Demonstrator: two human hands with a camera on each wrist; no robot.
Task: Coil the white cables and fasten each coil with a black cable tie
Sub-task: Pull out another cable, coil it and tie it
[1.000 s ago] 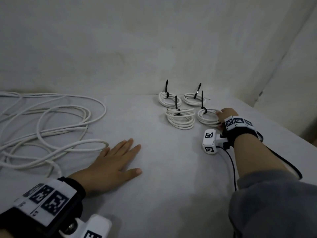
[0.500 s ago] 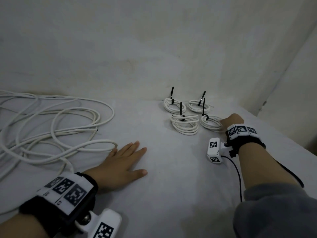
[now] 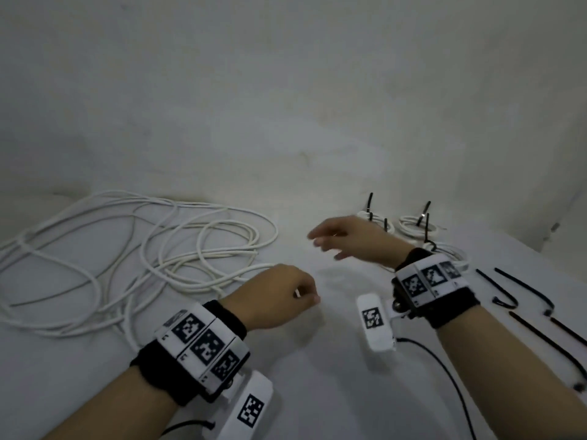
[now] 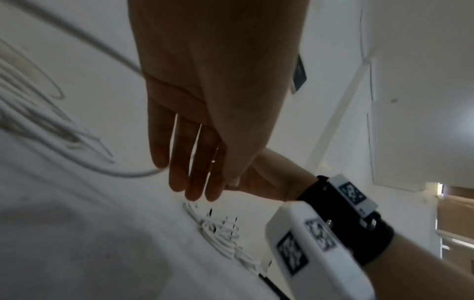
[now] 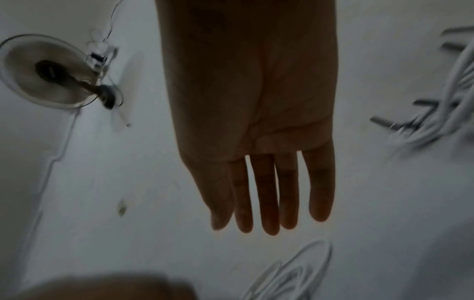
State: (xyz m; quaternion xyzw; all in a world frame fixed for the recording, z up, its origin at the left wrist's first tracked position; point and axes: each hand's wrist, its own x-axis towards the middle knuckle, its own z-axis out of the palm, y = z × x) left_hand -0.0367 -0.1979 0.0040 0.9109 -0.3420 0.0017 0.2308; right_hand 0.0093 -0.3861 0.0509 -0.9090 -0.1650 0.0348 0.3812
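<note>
A loose tangle of white cable (image 3: 127,249) sprawls over the left of the white table. My left hand (image 3: 305,296) hovers just right of the tangle's near end and holds nothing; the left wrist view shows its fingers (image 4: 195,162) straight. My right hand (image 3: 324,246) is in the air at the middle, fingers (image 5: 266,192) stretched out to the left, holding nothing. Behind it at the back right lie several tied coils (image 3: 419,223), each with a black tie (image 3: 370,203) sticking up. Loose black cable ties (image 3: 524,290) lie at the right.
A pale wall (image 3: 286,106) closes the back of the table (image 3: 333,392), and a corner stands at the far right. Thin black leads (image 3: 444,369) run from the wrist cameras across the near table. Bare tabletop lies between my two forearms.
My left hand has lifted off the table, where it lay flat, and now hangs by the loose cable. My right hand has left the nearest tied coil and swung left.
</note>
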